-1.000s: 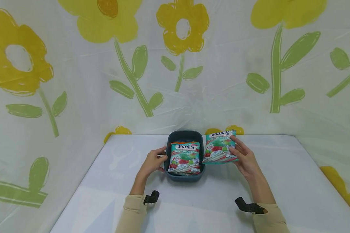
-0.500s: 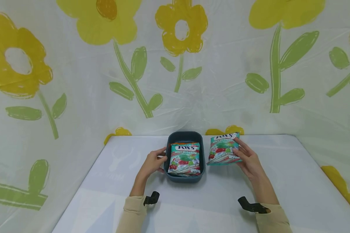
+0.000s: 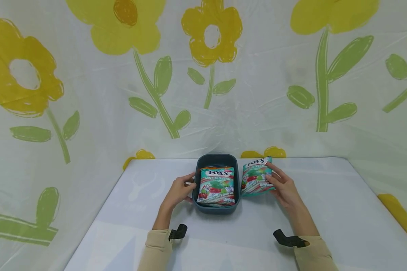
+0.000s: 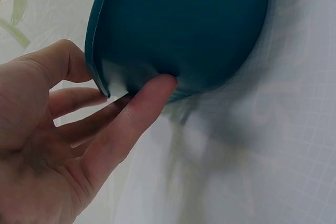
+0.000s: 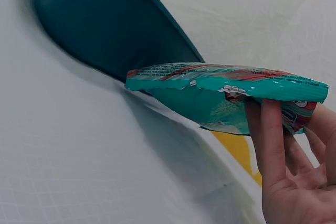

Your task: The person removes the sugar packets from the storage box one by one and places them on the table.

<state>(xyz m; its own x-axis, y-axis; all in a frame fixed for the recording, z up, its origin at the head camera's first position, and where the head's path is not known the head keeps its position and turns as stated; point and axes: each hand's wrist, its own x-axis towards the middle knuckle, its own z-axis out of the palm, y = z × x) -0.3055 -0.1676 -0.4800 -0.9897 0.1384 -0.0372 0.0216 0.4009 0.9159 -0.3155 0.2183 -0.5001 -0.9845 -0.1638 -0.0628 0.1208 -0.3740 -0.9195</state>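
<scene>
A dark blue-green plastic container stands near the table's back edge, with a FOX'S Mint Blossom candy bag lying in it. My left hand holds the container's left side. In the left wrist view, one fingertip presses its outer wall while another finger bends at the rim. My right hand pinches a second candy bag by its right side, just right of the container. From the right wrist, this bag appears edge-on above the tabletop, its near end overlapping the container.
The white table has its back edge against a hanging sheet printed with yellow flowers. An orange edge shows behind the bag in the container. Black wrist mounts sit on both sleeves.
The second candy bag has moved off the container's right rim and now leans more to the left, held lower in my right hand. My left hand keeps its place on the container.
</scene>
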